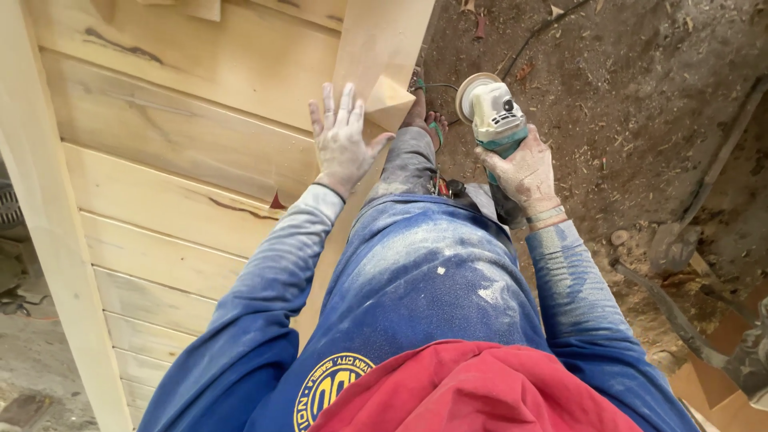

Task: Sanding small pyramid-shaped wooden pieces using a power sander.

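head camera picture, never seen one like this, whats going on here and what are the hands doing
This is a single picture from a camera worn on a person's head, looking straight down their own body. The blue dusty sleeves and trousers belong to that person, who stands on a dirt floor.

On the left is a wooden panel made of pale boards, seen from above. The left hand rests flat on it with fingers spread, beside a thicker wooden post.

The right hand has a closed grip on a small white and green grinder, a handheld power tool with a round disc at its front. It is held in the air, away from the wood.

A sandalled foot shows below, and both hands are coated in pale dust.
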